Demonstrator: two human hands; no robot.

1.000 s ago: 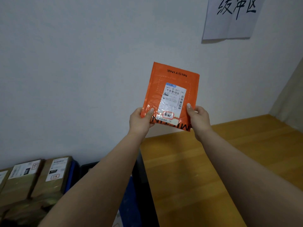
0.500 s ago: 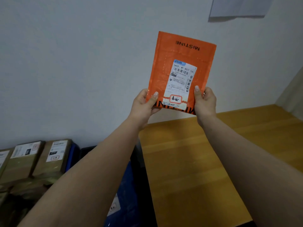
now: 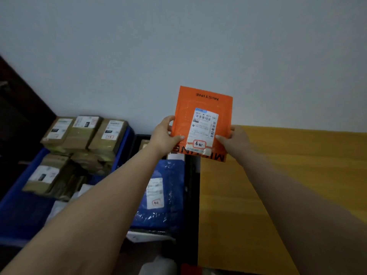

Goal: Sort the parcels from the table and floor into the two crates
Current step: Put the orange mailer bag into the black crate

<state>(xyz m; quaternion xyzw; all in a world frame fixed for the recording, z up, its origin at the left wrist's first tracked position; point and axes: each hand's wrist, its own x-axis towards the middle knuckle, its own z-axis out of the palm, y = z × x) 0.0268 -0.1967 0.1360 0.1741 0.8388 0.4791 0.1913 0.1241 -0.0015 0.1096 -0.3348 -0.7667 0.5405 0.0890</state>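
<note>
Orange parcel (image 3: 200, 124) upright, pinched between left hand (image 3: 163, 133), right hand (image 3: 236, 139)

Small print on the orange plastic mailer's (image 3: 200, 124) white shipping label (image 3: 204, 126) too fine to read. Left forearm hides much of the black crate (image 3: 190, 195) and part of the blue plastic parcel (image 3: 158, 195). Yellow wooden surface (image 3: 278, 175) cut by right and bottom edges. Blue crate (image 3: 19, 211) cut at left edge.
</note>
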